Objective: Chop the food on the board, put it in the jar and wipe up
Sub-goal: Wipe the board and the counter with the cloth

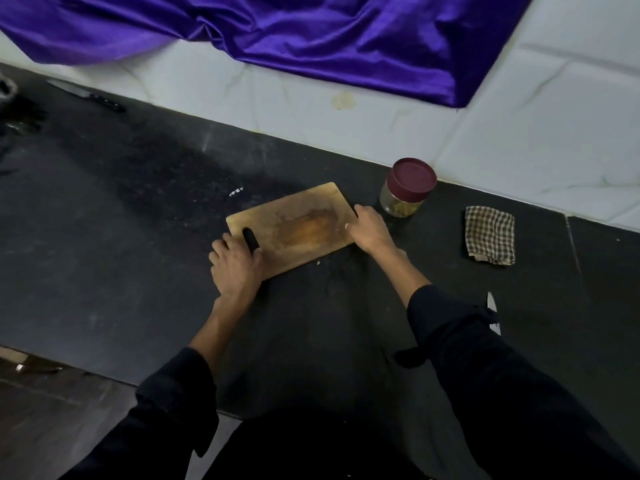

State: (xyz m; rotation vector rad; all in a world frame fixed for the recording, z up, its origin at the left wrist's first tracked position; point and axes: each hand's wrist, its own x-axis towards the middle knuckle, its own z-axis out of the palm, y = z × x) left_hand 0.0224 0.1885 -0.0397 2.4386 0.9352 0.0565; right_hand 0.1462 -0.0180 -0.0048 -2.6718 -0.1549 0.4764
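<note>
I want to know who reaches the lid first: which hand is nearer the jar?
Right. The right hand grips the board's end just beside the jar; the left hand holds the far, handle end.

— Where does the single view sit?
— On the person's head, looking forward and steeply down on a dark counter [104, 258], close enough that both sleeves fill the lower edge.
— What marks its framing?
— The wooden board [294, 223] lies near centre, the tiled wall [519, 140] and purple cloth [311, 32] cross the top, and the wide lens bends the counter's far edge
</note>
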